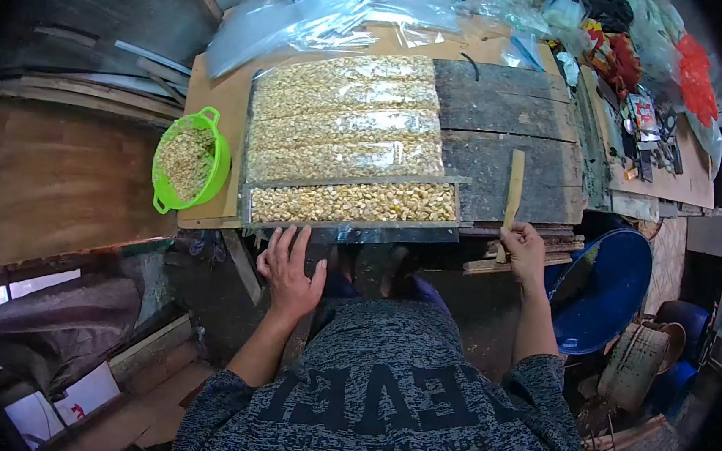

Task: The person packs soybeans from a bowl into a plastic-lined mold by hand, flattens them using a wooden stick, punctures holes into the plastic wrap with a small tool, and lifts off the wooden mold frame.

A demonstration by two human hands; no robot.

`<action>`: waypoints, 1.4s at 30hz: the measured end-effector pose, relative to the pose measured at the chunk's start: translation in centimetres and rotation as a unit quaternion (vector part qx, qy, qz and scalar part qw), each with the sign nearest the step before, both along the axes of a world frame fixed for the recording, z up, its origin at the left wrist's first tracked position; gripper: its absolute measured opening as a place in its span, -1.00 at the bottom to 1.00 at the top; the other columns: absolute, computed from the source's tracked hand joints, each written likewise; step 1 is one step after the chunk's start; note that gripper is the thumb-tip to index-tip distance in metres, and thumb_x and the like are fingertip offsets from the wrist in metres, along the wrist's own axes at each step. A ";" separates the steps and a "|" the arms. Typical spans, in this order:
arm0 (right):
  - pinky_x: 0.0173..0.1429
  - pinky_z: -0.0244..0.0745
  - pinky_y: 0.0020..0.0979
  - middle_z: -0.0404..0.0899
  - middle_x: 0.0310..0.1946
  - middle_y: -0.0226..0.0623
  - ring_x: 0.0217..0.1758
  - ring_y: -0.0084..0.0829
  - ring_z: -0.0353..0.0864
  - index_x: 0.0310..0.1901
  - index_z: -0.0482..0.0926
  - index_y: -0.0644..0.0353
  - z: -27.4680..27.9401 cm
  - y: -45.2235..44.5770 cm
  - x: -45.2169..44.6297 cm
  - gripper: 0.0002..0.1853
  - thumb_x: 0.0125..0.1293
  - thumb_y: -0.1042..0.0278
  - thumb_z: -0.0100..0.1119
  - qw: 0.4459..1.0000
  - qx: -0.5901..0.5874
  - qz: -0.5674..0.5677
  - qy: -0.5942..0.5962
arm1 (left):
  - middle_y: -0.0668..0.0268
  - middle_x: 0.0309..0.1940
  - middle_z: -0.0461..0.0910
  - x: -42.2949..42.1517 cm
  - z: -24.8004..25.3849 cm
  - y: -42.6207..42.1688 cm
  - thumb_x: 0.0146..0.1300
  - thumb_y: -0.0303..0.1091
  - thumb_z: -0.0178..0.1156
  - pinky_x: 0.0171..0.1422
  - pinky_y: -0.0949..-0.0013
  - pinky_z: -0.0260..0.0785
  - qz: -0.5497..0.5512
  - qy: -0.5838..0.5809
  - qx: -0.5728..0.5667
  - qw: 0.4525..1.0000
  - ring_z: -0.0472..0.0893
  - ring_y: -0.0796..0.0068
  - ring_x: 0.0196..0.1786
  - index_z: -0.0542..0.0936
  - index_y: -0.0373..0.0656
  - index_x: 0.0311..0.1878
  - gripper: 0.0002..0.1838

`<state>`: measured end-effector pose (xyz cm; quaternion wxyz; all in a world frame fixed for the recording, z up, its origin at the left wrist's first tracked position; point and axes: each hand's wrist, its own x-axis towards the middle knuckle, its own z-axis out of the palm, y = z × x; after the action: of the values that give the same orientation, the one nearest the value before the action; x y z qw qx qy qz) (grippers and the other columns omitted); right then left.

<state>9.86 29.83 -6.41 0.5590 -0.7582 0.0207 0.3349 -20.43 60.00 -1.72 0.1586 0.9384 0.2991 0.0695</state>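
My right hand [526, 254] pinches the lower end of a narrow flat wooden strip [514, 189], which points away from me over dark boards. At the table's front edge, my left hand [291, 275] is open with its fingers apart. Its fingertips are by the front of a shallow rectangular frame [353, 222]; whether they touch it I cannot tell. Loose pale-yellow chopped pieces [354, 203] fill the frame. Behind it lie several long flat rows of similar pieces [335, 122] under shiny clear plastic.
A green two-handled basket [220, 168] of chopped pieces stands at the table's left edge. Clear plastic sheets [300, 30] lie at the back. Dark wooden boards [506, 101] extend right of the rows. A blue barrel [606, 287] stands below right, and a cluttered side table [687, 175] beyond.
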 end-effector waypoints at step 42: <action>-0.23 0.49 -0.11 0.52 -0.40 -0.14 -0.28 -0.05 0.59 -0.31 0.58 0.18 6.6 18.6 -8.3 -0.92 0.24 0.40 0.28 0.787 -0.168 0.322 -0.498 | 0.41 -0.10 0.62 -6.5 -1.9 7.9 0.17 -0.35 0.41 0.27 0.12 0.07 0.042 -0.112 0.057 0.991 0.54 0.28 0.17 0.71 0.00 -0.15 -0.83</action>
<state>1.54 48.41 0.16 0.2151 -0.8644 -0.4501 0.0632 -26.94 67.87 -3.63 0.1342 0.9188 0.3141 0.1980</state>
